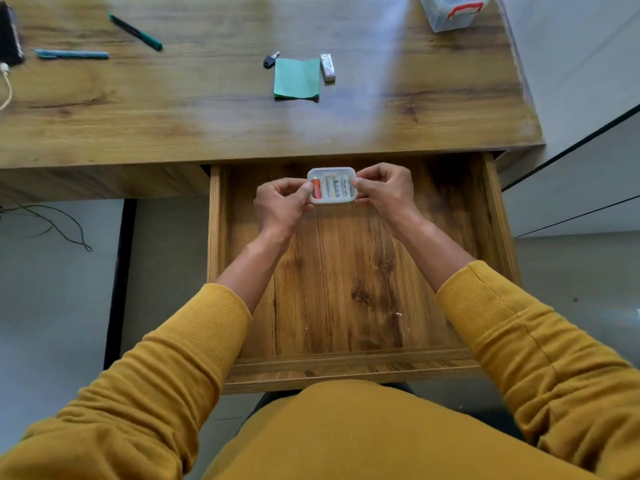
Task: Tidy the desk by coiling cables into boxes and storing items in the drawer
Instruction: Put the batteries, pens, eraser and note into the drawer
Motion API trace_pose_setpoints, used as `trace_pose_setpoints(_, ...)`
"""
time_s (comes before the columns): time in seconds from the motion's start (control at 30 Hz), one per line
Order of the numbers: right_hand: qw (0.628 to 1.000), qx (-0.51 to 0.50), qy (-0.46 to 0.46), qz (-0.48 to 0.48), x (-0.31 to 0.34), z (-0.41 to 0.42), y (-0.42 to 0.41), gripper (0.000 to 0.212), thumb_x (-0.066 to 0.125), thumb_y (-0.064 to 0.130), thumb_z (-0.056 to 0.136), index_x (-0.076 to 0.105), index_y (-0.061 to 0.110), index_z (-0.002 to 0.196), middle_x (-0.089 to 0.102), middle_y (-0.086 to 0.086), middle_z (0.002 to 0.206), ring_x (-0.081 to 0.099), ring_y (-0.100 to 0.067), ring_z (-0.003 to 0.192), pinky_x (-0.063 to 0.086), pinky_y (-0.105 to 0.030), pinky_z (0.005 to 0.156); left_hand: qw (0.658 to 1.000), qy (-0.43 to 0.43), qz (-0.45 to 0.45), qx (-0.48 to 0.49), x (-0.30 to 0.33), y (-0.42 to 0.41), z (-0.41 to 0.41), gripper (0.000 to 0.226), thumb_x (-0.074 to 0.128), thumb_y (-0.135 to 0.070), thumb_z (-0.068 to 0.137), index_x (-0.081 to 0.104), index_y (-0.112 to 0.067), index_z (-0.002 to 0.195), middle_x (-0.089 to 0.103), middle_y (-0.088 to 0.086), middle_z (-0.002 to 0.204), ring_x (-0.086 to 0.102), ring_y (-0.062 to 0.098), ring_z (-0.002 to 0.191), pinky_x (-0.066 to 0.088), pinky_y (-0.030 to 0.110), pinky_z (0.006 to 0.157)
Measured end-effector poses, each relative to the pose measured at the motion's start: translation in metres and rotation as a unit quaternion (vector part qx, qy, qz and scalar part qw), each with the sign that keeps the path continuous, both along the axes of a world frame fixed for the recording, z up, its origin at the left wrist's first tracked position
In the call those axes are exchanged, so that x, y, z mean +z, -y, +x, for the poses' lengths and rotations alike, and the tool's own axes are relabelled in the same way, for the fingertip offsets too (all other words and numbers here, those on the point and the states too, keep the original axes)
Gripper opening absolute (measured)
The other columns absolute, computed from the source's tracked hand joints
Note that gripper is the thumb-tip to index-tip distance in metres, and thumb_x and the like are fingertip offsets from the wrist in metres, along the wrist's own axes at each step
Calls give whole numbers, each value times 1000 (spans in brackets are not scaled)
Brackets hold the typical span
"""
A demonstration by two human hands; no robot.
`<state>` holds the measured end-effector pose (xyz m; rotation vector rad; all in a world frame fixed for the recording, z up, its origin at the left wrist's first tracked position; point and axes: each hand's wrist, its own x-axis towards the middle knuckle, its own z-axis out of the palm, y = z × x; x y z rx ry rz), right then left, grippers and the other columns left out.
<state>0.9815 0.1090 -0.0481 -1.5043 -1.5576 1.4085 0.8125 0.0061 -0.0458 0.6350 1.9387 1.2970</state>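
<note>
Storing battery box (332,186) over open drawer (346,289), frame centre | left hand (282,206), right hand (384,192) grip pinching its ends | next: lower, release.

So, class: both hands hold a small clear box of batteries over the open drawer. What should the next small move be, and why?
Probably lower the small clear box onto the drawer floor near its back and let go. The left hand and right hand pinch its two short ends, it looks closed with the batteries inside, and the wooden floor beneath it is bare, so nothing blocks setting it down.
</note>
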Motion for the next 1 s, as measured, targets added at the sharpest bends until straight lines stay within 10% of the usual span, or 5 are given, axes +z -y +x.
trace_pose_setpoints(0.8, 985, -7, 141, -102, -78, 9, -5, 20, 75, 2, 84, 75, 21, 92, 76, -4, 98, 77, -19, 88, 67, -39, 70, 989, 3, -151, 1, -74, -18, 20, 18, 77, -13, 98, 80, -10, 115, 79, 4, 105, 78, 10, 84, 67, 31, 78)
trace_pose_setpoints(1.0, 975, 11, 220, 7, -60, 8, -6, 13, 76, 26, 94, 76, 18, 104, 73, 5, 98, 69, -11, 91, 60, -27, 74, 983, -79, -161, -45, -64, -14, 10, 20, 80, -29, 94, 83, -17, 109, 80, -2, 100, 76, 14, 91, 67, 37, 83)
